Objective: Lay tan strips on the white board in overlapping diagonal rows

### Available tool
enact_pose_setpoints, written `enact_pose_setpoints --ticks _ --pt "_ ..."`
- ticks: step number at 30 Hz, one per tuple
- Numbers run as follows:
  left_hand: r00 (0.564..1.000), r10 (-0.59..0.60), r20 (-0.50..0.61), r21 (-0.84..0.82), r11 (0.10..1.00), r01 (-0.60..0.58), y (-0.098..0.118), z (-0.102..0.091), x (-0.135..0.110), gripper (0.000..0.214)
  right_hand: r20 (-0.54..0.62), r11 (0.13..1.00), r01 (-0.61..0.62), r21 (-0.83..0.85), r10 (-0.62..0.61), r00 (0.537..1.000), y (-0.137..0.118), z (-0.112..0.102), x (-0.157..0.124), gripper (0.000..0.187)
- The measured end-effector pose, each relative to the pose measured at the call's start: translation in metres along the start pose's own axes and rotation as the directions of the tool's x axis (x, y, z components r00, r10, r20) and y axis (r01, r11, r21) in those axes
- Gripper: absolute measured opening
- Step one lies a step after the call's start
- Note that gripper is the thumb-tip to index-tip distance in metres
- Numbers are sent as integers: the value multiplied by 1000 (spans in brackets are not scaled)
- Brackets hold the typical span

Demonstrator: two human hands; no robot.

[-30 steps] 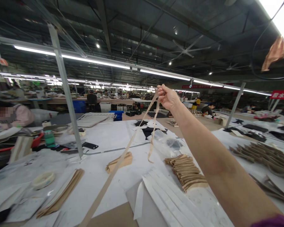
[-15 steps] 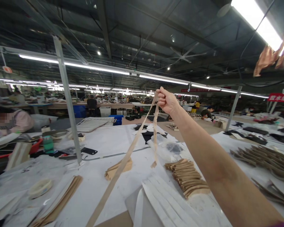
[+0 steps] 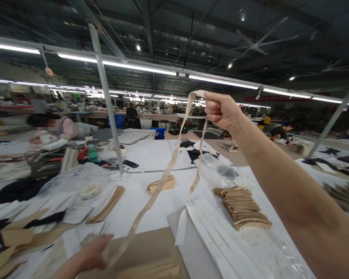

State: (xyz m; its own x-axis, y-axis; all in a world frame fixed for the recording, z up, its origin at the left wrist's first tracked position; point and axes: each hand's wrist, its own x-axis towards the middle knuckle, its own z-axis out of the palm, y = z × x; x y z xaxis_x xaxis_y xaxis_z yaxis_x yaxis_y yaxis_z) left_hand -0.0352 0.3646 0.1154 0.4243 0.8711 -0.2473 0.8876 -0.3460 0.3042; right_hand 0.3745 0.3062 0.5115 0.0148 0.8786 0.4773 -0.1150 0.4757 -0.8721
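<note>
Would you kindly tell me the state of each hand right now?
Right hand: closed, holding the beige strip.
Left hand: near the strip's lower end; whether it grips it cannot be told.

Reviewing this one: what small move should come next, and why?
Probably lower the right hand toward the table: it holds the beige strip raised, one end dangles free, and the other stretch runs down beside the left hand, whose grip I cannot make out.

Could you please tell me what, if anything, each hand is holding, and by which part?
The right hand holds a beige strip partway along its length; whether the left hand grips the strip's lower stretch cannot be told.
</note>
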Motion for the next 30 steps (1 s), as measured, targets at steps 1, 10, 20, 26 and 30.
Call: enact_pose_setpoints --ticks 1,10,20,26,30 --pt "1000 10 -24 -24 1000 -11 11 -18 2 74 35 1000 -11 -13 12 999 0 6 -2 28" --pt "742 383 -550 -595 444 -670 197 -187 -27 58 244 997 -72 -32 78 967 11 52 -15 26" --pt "733 410 -542 -721 222 -657 230 -206 -17 23 115 993 -87 -85 96 989 32 18 -36 20" --pt "704 281 -652 -691 162 -704 233 -261 -8 12 93 982 -184 -43 187 978 102 3 -71 25" --pt "671 430 -604 -628 261 -733 246 -281 -6 16 126 969 -232 -85 242 962 161 24 -97 30"
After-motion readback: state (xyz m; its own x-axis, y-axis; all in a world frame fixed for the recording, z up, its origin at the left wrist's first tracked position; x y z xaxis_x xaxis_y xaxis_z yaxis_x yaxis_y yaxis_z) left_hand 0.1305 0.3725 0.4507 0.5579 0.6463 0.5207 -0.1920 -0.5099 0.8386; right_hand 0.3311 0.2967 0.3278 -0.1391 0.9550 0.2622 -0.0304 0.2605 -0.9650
